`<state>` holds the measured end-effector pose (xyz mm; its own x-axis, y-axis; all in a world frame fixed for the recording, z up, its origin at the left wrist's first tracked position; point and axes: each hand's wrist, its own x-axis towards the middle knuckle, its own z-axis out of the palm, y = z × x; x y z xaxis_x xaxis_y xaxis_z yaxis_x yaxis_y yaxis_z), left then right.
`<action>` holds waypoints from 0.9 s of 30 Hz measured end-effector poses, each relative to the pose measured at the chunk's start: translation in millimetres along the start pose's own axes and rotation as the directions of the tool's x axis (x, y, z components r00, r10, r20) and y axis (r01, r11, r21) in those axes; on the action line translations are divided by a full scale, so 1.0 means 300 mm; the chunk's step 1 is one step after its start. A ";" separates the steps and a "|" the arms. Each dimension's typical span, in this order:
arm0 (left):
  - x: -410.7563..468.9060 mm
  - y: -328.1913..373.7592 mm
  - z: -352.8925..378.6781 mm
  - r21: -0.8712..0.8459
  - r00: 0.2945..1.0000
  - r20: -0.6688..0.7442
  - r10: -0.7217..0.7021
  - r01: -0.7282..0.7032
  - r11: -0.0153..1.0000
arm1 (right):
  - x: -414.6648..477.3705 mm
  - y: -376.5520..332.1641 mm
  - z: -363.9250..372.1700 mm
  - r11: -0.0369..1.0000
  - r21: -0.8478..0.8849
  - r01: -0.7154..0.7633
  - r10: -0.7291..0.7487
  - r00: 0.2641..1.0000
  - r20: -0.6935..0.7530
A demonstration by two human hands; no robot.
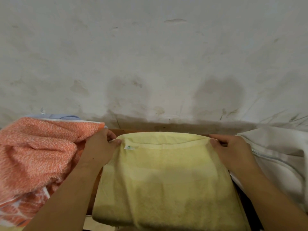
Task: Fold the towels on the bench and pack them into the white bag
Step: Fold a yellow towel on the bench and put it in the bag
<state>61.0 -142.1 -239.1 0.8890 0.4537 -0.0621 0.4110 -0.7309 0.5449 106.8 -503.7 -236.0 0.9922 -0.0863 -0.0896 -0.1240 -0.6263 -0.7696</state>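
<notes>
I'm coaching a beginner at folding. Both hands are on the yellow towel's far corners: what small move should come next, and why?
Probably draw both corners back toward the near edge, halving the yellow towel. The left hand and right hand each pinch a far corner, the towel lies flat, and it looks broad beside the white bag.

Yellow towel (pixel 163 177) (pale, fluffy) lies folded at centre; orange towel (pixel 36 155) sits crumpled to its left; white bag (pixel 280 147) right.
</notes>
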 end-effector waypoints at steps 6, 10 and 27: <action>0.000 -0.008 -0.050 -0.073 1.000 0.002 0.012 -0.012 0.997 | 0.015 0.030 0.006 0.985 0.166 -0.041 0.049 0.998 -0.045; 0.001 -0.014 -0.071 -0.121 0.999 -0.029 0.034 -0.037 0.992 | 0.035 0.037 0.005 0.969 0.232 -0.083 0.109 0.989 -0.103; 0.007 -0.038 -0.115 -0.179 0.999 -0.018 0.035 -0.038 0.983 | 0.046 0.059 0.006 0.901 0.414 -0.131 0.168 0.984 -0.053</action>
<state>51.3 -115.1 -216.6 0.8991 0.4368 -0.0280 0.3345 -0.6444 0.6876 118.3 -514.5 -251.9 0.9554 -0.2314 -0.1837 -0.2377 -0.2326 -0.9431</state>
